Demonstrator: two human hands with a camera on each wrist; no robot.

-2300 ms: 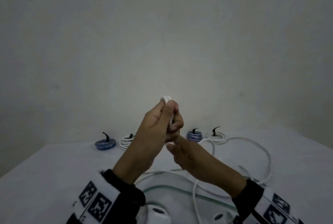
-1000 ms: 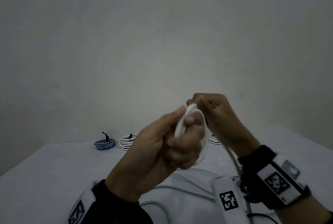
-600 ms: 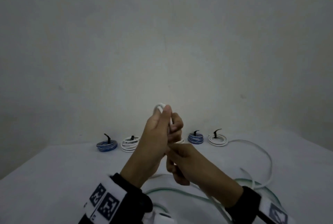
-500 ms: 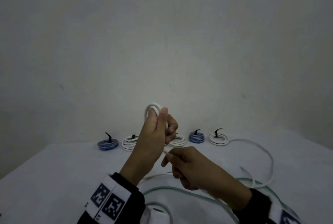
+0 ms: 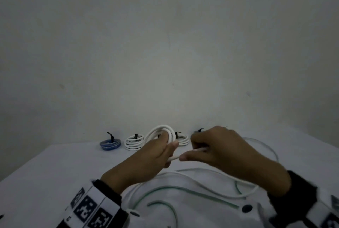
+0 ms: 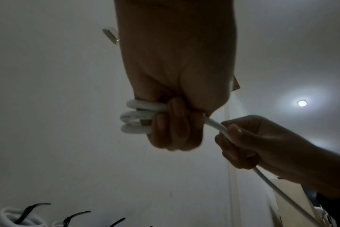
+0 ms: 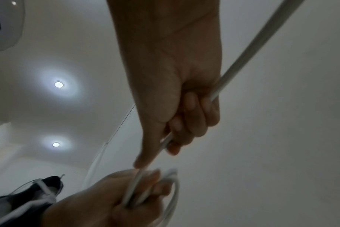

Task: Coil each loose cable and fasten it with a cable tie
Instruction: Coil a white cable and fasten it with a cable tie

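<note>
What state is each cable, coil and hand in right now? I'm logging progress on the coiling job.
white cable: partly coiled, the rest loose on the table, no tie on it yet.
left hand: grips the finished loops.
right hand: holds the free run of the white cable.
blue coil: coiled, black tie on.
white coil: coiled, black tie on.
green cable: loose, uncoiled.

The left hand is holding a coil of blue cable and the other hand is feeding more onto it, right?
Not quite: the coil in the left hand is white, not blue, as the left wrist view shows. The rest is right: the right hand grips the loose white cable running to it. A blue coil does lie on the table, already tied.
</note>
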